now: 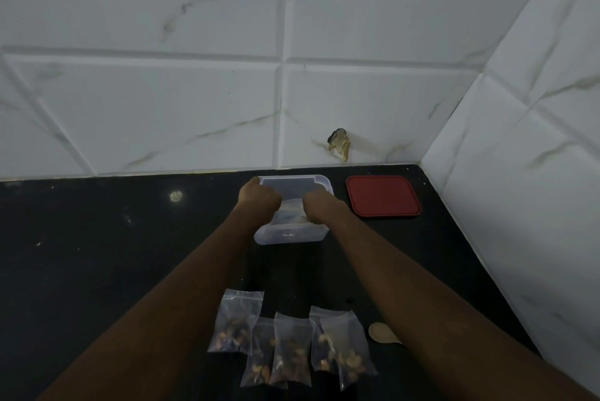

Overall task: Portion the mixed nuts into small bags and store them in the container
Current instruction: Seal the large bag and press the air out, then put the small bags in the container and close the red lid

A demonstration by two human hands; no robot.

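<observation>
A clear plastic container (pixel 292 235) stands on the black counter near the back wall. Both my hands reach into it from above. My left hand (pixel 259 199) and my right hand (pixel 319 207) are curled, and between them lies a small clear bag (pixel 290 210) inside the container; each hand seems to pinch one side of it. Several small zip bags of mixed nuts (pixel 285 348) lie in a row on the counter close to me, between my forearms.
A red lid (pixel 383 196) lies flat to the right of the container. A wooden spoon (pixel 381 332) peeks out beside my right forearm. White marble tile walls close the counter (pixel 113 238) at the back and right.
</observation>
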